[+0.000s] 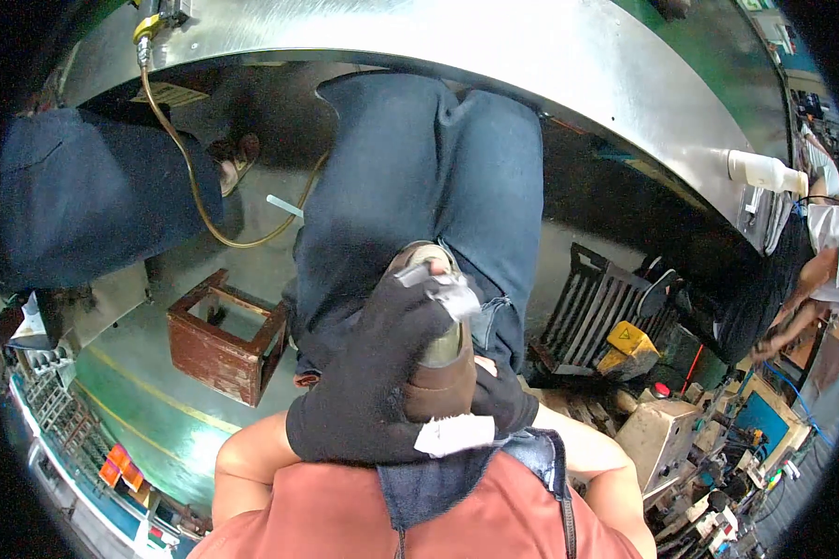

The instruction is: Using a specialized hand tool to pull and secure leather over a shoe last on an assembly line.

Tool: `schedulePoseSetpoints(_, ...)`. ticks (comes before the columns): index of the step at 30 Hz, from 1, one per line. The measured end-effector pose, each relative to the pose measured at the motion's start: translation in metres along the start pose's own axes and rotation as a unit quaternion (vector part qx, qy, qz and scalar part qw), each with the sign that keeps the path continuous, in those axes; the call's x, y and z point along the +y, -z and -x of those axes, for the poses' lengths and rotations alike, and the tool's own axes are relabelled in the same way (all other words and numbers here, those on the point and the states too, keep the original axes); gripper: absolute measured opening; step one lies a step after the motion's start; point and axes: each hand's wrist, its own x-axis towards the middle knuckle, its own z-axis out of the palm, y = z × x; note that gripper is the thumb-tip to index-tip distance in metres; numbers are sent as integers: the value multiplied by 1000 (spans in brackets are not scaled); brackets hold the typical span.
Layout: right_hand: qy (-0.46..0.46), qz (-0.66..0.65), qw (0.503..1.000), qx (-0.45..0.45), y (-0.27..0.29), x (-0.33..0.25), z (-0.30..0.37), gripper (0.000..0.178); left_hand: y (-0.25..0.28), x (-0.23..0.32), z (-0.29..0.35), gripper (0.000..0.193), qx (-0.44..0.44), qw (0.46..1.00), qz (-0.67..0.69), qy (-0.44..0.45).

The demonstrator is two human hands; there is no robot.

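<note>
A brown shoe [438, 384] rests over my lap, its length pointing away from me. Something pale and greenish shows in its opening, partly covered by my fingers. My left hand [368, 359], in a black glove with white tape round the fingers and thumb, lies along the shoe's left side and over its top. Its taped fingers are bent round the upper, slightly smeared by motion. From the right, my gloved right hand [505, 399] holds the shoe's side near the heel end; most of its fingers are hidden behind the shoe. Blue denim cloth [410, 158] covers my legs beneath it.
A metal workbench [345, 28] curves across the far side, with a hose [194, 207] hanging from its left end. A brown wooden stool [219, 349] stands at left, a dark slatted rack [578, 312] at right. A white bottle [760, 172] and other people are nearby.
</note>
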Motion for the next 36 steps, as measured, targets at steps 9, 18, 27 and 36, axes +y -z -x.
schedulePoseSetpoints(9,-290,-174,939,64,105,-62,-94,31,24,-166,-67,53,-42,840,470,267)
schedulePoseSetpoints(18,-379,-338,857,87,111,37,-127,56,14,-114,-88,60,61,968,-224,99)
schedulePoseSetpoints(27,-271,46,951,-141,149,27,-121,58,-33,-106,-30,73,130,987,1,90)
schedulePoseSetpoints(36,-127,309,943,-5,116,61,-115,56,-32,-146,-49,65,129,952,238,142)
